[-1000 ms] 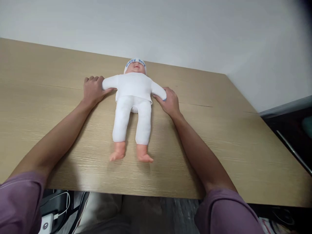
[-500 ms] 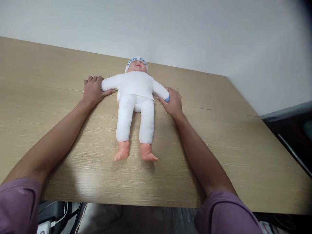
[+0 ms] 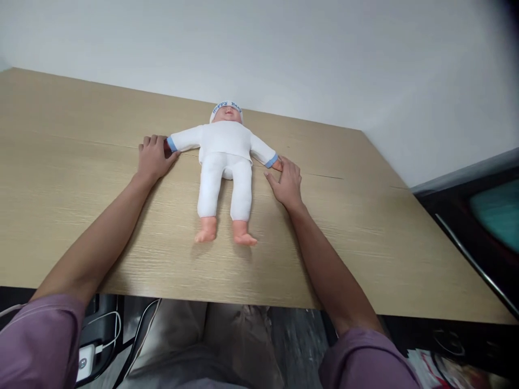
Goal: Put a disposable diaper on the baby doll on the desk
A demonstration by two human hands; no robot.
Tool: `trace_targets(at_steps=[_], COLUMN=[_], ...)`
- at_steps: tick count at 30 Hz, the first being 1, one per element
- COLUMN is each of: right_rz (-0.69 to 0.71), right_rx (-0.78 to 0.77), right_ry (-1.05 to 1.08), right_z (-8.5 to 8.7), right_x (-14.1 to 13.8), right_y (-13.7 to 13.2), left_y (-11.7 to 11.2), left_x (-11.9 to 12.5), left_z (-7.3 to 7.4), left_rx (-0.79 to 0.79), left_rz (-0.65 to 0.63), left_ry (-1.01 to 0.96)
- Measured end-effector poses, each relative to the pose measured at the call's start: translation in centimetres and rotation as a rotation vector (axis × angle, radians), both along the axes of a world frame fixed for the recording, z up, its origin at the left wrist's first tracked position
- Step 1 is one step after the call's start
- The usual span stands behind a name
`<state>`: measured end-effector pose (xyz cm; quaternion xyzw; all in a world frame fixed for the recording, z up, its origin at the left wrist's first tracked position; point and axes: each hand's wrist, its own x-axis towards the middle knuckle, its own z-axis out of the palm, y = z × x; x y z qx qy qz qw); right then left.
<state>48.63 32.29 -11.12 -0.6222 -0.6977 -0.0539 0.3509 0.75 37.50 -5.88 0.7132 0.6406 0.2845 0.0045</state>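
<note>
A baby doll (image 3: 226, 141) lies on its back on the wooden table (image 3: 121, 237), head toward the wall and bare feet toward me. It wears a white top and trousers with blue cuffs, and a white cap with blue lettering. Both doll arms stretch out sideways. My left hand (image 3: 155, 158) rests at the doll's hand on the left side, thumb spread away from the fingers. At the other doll hand, my right hand (image 3: 288, 182) lies with its fingertips against it and the thumb apart. Both of my hands look open.
A white wall (image 3: 259, 54) rises behind the table. To the right stands a dark object with a glossy greenish panel (image 3: 497, 210). Below the front edge are a white device (image 3: 85, 361) with a cable, my legs, and some papers or packets (image 3: 430, 367).
My hands have slid outward off the doll's sleeves, and their grip has loosened. Both blue cuffs and the doll's hands now show. The view has shifted, revealing more below the table edge.
</note>
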Motion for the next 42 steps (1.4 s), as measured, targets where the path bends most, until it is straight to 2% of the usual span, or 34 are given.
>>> trace_targets(at_steps=[3, 8, 11, 21, 28, 33, 37, 42], right_rz=[-0.024, -0.110, -0.100, -0.062, -0.054, -0.067, -0.073, -0.159], right_rx=[0.036, 0.076, 0.063, 0.007, 0.027, 0.002, 0.012, 0.096], right_ry=[0.026, 0.066, 0.089, 0.108, 0.163, 0.154, 0.141, 0.178], right_z=[0.4, 1.5, 1.7, 0.9, 0.6, 1.2, 1.8, 2.3], right_x=[0.1, 0.5, 0.9, 2.1, 1.7, 0.9, 0.1, -1.8], right_y=[-0.1, 1.2, 1.7, 2.6, 2.6, 1.6, -0.4, -3.1], left_y=[-0.7, -1.1, -0.9, -0.5, -0.3, -0.5, -1.0, -3.2], left_x=[-0.3, -0.6, -0.9, -1.0, -1.1, -1.1, -1.1, 0.0], left_z=[0.0, -0.1, -0.3, 0.0, 0.3, 0.4, 0.4, 0.7], left_rx=[-0.011, -0.011, -0.010, 0.002, -0.004, -0.011, -0.021, 0.020], left_rz=[0.020, 0.029, 0.018, 0.050, 0.077, 0.072, 0.071, 0.103], left_ry=[-0.005, -0.024, -0.035, 0.004, 0.003, -0.005, -0.061, -0.106])
